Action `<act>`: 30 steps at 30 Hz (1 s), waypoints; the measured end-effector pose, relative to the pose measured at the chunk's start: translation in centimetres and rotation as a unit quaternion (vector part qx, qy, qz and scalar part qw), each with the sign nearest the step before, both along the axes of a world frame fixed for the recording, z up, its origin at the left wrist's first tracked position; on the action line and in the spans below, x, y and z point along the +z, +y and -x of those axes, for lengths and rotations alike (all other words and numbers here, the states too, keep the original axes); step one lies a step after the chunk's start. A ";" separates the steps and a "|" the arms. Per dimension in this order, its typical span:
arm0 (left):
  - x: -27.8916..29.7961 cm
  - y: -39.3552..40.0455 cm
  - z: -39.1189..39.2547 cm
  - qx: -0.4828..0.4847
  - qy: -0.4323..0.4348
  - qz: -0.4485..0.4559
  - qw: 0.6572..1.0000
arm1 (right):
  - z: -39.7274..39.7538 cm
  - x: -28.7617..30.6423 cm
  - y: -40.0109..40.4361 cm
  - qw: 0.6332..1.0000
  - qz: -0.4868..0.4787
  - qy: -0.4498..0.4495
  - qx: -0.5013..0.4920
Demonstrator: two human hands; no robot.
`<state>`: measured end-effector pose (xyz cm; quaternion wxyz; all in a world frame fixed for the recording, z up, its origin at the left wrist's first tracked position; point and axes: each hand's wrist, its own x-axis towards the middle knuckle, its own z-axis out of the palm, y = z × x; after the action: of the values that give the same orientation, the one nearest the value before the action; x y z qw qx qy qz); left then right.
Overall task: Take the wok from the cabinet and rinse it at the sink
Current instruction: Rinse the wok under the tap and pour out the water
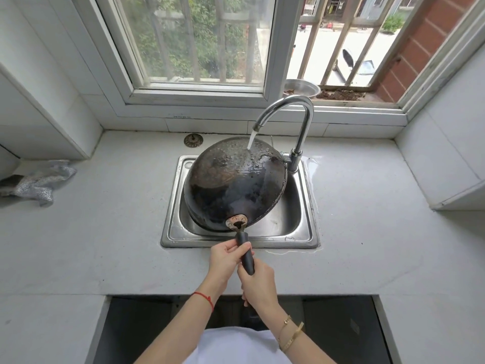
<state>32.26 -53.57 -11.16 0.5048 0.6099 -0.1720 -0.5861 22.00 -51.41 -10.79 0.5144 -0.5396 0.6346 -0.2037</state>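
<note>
A dark, blackened wok (pixel 233 185) is turned bottom-up over the steel sink (pixel 301 232), tilted with its far rim high. Water runs from the chrome tap (pixel 299 106) onto the wok's upper back. Its black handle (pixel 246 254) points toward me over the sink's front edge. My left hand (pixel 227 256) grips the handle near the wok. My right hand (pixel 257 282) holds the handle's end just below it.
A grey cloth (pixel 36 182) lies on the left counter. A sink strainer plug (pixel 193 140) sits behind the sink. A metal bowl (pixel 301 88) rests on the window ledge. Water pools on the counter right of the tap. An open cabinet bay is below the counter edge.
</note>
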 end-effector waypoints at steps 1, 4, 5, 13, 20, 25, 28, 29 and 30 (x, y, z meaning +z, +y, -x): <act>-0.1 -0.2 -0.1 -0.001 -0.002 -0.002 1.000 | 0.0 0.0 -0.3 1.000 0.001 -0.001 0.002; -0.2 -1.1 -0.3 -0.005 0.000 -0.004 1.000 | -0.1 -0.1 -1.1 1.000 0.004 -0.004 0.004; -0.3 -1.4 -0.4 -0.006 0.001 -0.004 1.000 | -0.1 -0.1 -1.4 1.000 0.003 -0.005 0.002; -0.4 -3.8 -1.4 0.002 -0.006 -0.010 1.000 | -1.3 -0.1 -3.9 1.000 -0.012 -0.007 -0.002; -0.6 -4.7 -1.8 0.008 -0.014 -0.020 1.000 | -1.8 -0.2 -4.7 1.000 -0.016 -0.021 -0.003; -0.7 -4.8 -1.6 0.012 -0.016 -0.024 0.999 | -1.8 -0.5 -4.8 1.000 -0.014 -0.008 -0.001; -0.7 -4.8 -1.6 0.016 -0.009 -0.025 1.000 | -1.8 -0.7 -4.8 1.000 -0.010 -0.005 -0.002; -0.7 -4.8 -1.6 0.016 -0.007 -0.025 1.000 | -1.8 -0.7 -4.7 1.000 -0.008 -0.003 -0.003; -0.7 -4.7 -1.6 0.016 -0.005 -0.025 1.000 | -1.8 -0.8 -4.7 1.000 -0.006 0.000 -0.003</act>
<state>33.86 -58.32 -11.84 0.4974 0.6279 -0.1499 -0.5795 23.81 -56.13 -11.60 0.5170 -0.5348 0.6373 -0.2014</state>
